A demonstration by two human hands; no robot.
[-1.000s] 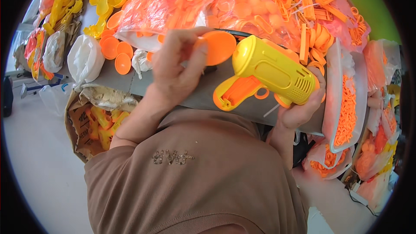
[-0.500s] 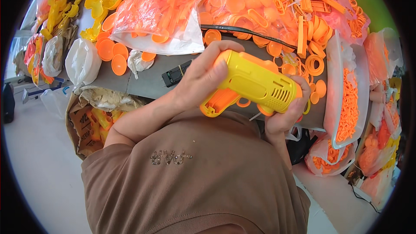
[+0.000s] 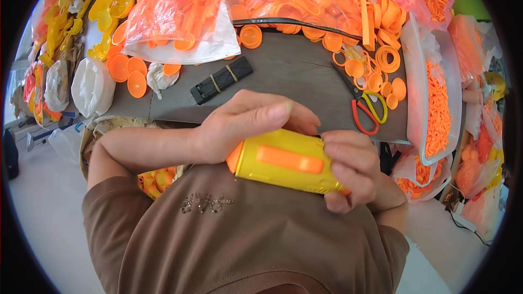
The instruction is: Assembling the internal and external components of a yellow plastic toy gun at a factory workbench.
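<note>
Close to my chest is a yellow-and-orange pistol-shaped plastic toy point(image 3: 267, 174), lying roughly level with an orange strip along its upper side. My left hand point(image 3: 245, 120) grips its left and far side; its thumb stretches along the far edge, and some of the fingers are hidden behind the toy. Around the right end my right hand point(image 3: 354, 169) is closed, fingers bent over the yellow shell. The toy's handle is out of sight in this position.
Beyond my hands lies a grey table point(image 3: 294, 65). On it are a black rectangular object with bands point(image 3: 222, 80), scissors point(image 3: 370, 111) with red and yellow-green handles, and orange round pieces point(image 3: 136, 76). A clear bag of orange parts point(image 3: 180, 16) covers the back; a bin of small orange parts point(image 3: 436, 109) stands right.
The toy has come down toward my chest and turned, its orange strip now facing up. Both hands moved with it, uncovering the scissors and the black object.
</note>
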